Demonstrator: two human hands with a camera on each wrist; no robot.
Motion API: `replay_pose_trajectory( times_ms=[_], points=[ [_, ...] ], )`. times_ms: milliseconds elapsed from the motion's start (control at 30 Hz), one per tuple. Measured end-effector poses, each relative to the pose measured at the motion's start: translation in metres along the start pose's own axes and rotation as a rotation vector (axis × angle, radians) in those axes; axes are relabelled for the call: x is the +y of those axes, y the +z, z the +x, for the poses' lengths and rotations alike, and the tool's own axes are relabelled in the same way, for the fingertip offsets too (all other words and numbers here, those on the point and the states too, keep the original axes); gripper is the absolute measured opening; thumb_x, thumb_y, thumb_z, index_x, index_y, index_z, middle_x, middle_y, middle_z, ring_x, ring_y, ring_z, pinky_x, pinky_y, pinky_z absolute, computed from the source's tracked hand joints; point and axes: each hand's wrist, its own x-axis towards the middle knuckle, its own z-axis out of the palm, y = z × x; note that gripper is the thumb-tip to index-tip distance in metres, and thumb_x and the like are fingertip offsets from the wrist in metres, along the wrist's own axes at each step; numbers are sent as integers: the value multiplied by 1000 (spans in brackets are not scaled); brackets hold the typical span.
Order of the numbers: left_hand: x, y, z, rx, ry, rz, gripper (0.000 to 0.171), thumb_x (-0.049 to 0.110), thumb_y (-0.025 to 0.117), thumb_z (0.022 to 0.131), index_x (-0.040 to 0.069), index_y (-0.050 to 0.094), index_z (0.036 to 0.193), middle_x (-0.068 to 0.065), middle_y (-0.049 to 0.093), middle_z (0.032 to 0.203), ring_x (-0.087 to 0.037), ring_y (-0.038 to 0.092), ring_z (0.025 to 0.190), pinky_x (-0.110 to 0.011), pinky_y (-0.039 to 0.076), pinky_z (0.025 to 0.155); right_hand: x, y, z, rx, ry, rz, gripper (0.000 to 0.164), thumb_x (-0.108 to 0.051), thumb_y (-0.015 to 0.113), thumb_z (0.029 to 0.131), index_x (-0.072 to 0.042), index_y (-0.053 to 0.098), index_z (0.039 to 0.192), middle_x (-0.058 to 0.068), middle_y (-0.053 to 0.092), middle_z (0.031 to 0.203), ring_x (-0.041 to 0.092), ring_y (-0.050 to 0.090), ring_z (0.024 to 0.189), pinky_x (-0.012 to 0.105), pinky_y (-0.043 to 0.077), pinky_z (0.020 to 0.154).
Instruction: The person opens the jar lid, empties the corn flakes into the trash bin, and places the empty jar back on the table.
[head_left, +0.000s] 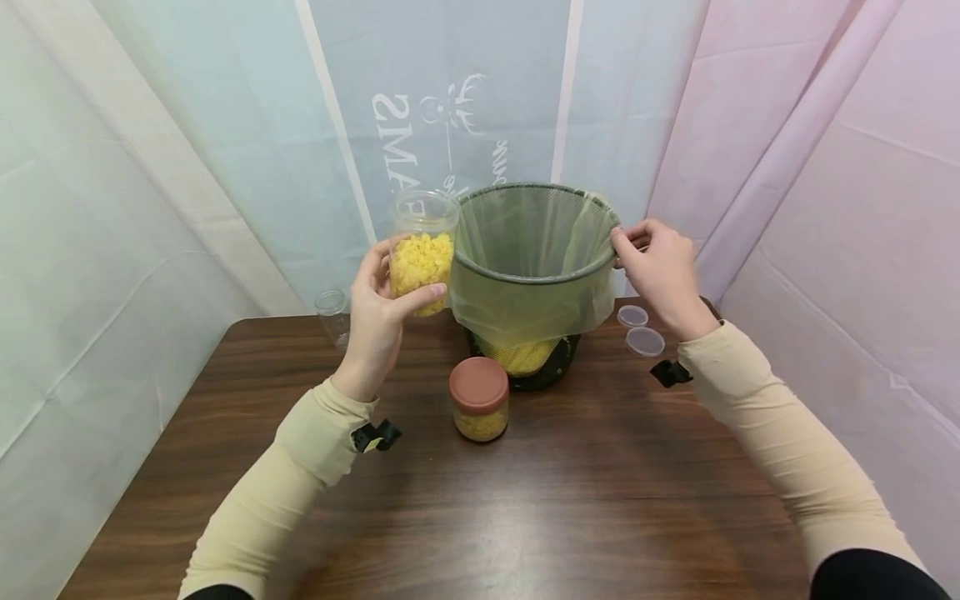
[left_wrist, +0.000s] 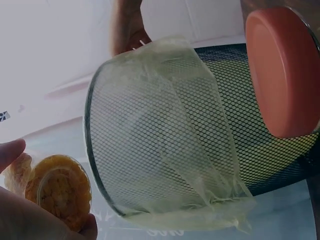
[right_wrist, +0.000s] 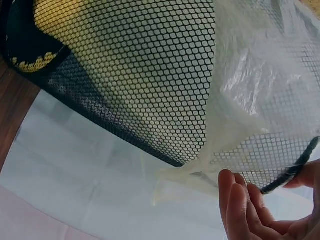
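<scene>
The dark brown, wood-grained table (head_left: pixel 525 525) was the largest thing in sight. On it stood a dark, round wire-mesh bin (head_left: pixel 517 278), with a thin, pale green plastic liner (head_left: pixel 525 312) folded over its rim. The bin looked light and fairly stiff, its rim probably the surest hold; the liner, soft and slick, seemed likely to slide unless nipped against the mesh. The right hand (head_left: pixel 660 271) pinched that rim between thumb and fingers.

Left of the rim, above the table, the left hand (head_left: pixel 375 325) was curled round a tall, clear jar (head_left: pixel 426 223) partly filled with yellow, crumbly pieces (head_left: pixel 422 262). Its smooth wall would probably slip in a loose grip (glass would be fragile too, though it might be plastic), so the middle was a sensible place to hold.

A squat, clear jar with a terracotta lid (head_left: pixel 478 387) stood before the bin, a slim, clear jar (head_left: pixel 333 312) beyond the left wrist, and two flat, clear discs (head_left: pixel 645 341) right of the bin.

The liner's bottom was hidden, whatever showed yellow low in the mesh was hard to make out, and the left wrist view cut off most of its own hand.
</scene>
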Motion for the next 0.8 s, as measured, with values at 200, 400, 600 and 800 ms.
replay_pose_trajectory(
  times_ms=[200, 400, 600, 800],
  points=[
    [-1, -1, 5, 1, 17, 41, 60, -7, 73, 72, 7, 53, 127, -9, 52, 123, -21, 56, 109, -28, 53, 84, 0, 4, 0, 3, 30, 91, 40, -43, 48, 93, -6, 62, 98, 11, 68, 85, -4, 60, 53, 15, 51, 53],
    [-3, -2, 5, 12, 32, 71, 63, -7, 74, 71, 4, 51, 128, -6, 53, 125, -20, 54, 111, -27, 51, 86, 1, 7, 1, 10, 44, 117, 40, -43, 48, 92, -6, 62, 98, 10, 67, 85, -7, 59, 52, 15, 52, 54],
    [-5, -3, 3, 52, 8, 51, 58, -7, 75, 70, 12, 44, 115, -5, 56, 114, -19, 57, 103, -27, 54, 79, 0, 7, 1, 8, 54, 113, 39, -42, 47, 91, -7, 62, 98, 8, 67, 85, -4, 60, 54, 17, 53, 55],
    [-4, -3, 7, 79, 32, 54, 50, -2, 75, 74, 13, 47, 113, -7, 55, 115, -20, 58, 99, -26, 55, 73, -1, 7, 1, 7, 62, 119, 38, -41, 47, 91, -7, 62, 98, 7, 66, 87, 10, 68, 63, 17, 54, 57]
  ],
)
